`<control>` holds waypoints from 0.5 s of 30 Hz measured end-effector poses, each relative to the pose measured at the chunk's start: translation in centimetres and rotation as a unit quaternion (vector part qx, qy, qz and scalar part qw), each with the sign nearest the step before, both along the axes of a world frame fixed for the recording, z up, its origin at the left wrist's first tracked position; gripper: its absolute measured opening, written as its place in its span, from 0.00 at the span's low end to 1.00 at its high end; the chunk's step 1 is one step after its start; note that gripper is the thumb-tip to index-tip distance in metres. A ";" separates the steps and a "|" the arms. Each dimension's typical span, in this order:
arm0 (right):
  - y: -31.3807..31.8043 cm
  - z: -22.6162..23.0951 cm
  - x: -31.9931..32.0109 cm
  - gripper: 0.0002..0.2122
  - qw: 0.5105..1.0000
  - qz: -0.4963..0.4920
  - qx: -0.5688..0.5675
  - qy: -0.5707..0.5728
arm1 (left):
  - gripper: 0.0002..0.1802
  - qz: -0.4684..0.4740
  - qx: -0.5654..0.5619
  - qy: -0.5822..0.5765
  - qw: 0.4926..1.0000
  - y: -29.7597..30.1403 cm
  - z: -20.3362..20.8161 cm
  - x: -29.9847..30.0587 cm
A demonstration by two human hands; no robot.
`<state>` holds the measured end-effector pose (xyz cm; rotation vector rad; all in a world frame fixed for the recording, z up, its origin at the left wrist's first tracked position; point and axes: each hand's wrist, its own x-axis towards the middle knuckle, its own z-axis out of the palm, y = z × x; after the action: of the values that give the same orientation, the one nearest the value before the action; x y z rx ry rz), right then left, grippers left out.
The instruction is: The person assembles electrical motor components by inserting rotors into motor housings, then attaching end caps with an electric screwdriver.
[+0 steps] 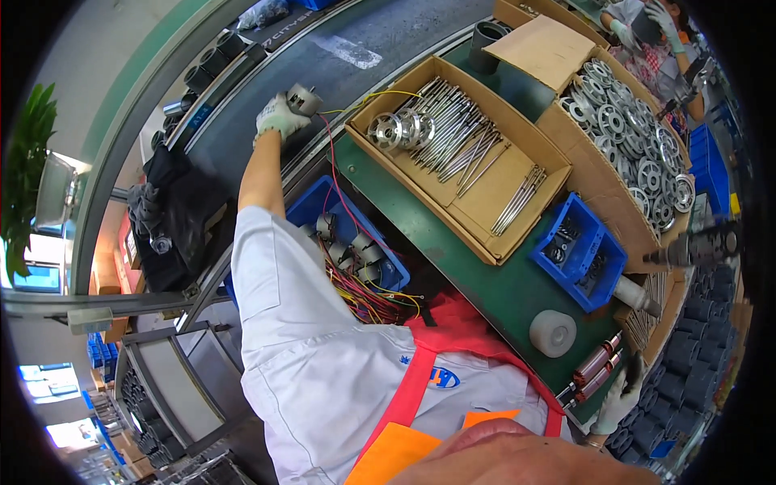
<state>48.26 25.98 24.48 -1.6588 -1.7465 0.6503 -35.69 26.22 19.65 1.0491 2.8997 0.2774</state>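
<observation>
My left hand [279,120], in a pale work glove, is stretched out over the conveyor belt and closed around a grey cylindrical motor stator [304,100]. A yellow wire and a red wire [333,153] trail from it. Below that arm, a blue bin [391,271] holds several similar stators [368,247] and a bundle of coloured wires [368,303]. My right hand [616,402], also gloved, is at the lower right beside motor rotors [594,364] with reddish windings. A dark shape lies at its fingers, which I cannot make out clearly.
On the green bench [477,287], a cardboard tray [517,153] holds metal shafts and discs. Beyond are a blue parts bin [594,295], a white roll [553,333] and a carton [566,133] of metal end plates. The conveyor belt [404,36] runs behind. Another person's gloved hands [647,28] show at upper right.
</observation>
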 end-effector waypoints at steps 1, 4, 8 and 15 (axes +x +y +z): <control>0.4 0.3 -0.2 0.20 1.000 0.013 0.000 -0.003 | 0.56 0.008 -0.063 -0.002 0.998 0.8 0.2 -0.3; 0.5 0.5 0.8 0.20 0.999 -0.009 -0.015 -0.041 | 0.56 0.016 -0.154 -0.007 0.988 1.9 0.8 -0.7; 0.1 -1.0 2.1 0.17 0.998 -0.037 0.035 -0.027 | 0.50 0.105 0.018 0.018 0.994 -3.7 -1.6 -7.7; 0.9 1.0 -2.3 0.19 0.991 -0.020 0.017 -0.131 | 0.37 -0.017 0.107 -0.114 0.988 -7.7 -12.9 -13.7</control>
<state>45.98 26.86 25.52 -1.8165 -1.8889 0.3958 -49.37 18.55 6.75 1.0165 2.6894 0.6726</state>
